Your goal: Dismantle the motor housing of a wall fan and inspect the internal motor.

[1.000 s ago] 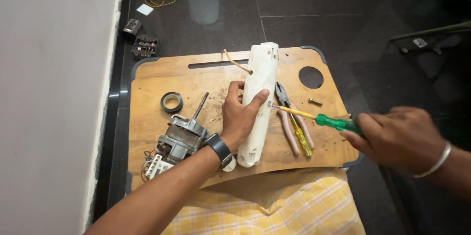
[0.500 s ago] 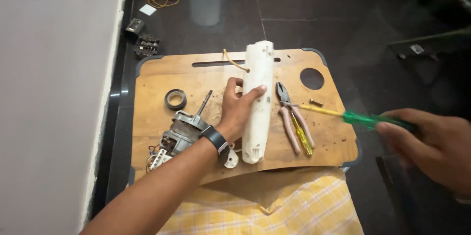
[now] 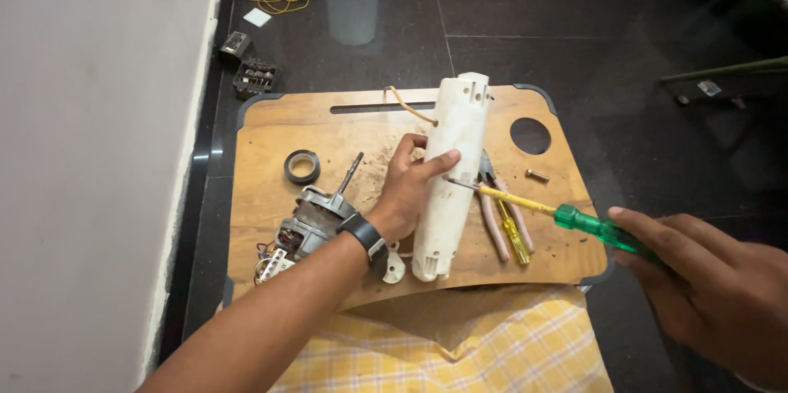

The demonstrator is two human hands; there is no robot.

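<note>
I see one wooden lap board [image 3: 271, 155] on the dark floor, and lying lengthwise down its middle one long white plastic housing [image 3: 450, 171], with my left hand [image 3: 406, 188] curled about its left side, thumb pressed on top. To its left lie one electric motor [image 3: 310, 225] and one roll of black tape [image 3: 301, 166]; to its right, one pair of pink-handled pliers [image 3: 499, 217], one small yellow screwdriver [image 3: 515, 233] and one loose screw [image 3: 537, 174]. My right hand [image 3: 710, 282] is closed around one green-handled screwdriver [image 3: 574, 218], whose tip touches the housing's right side.
</note>
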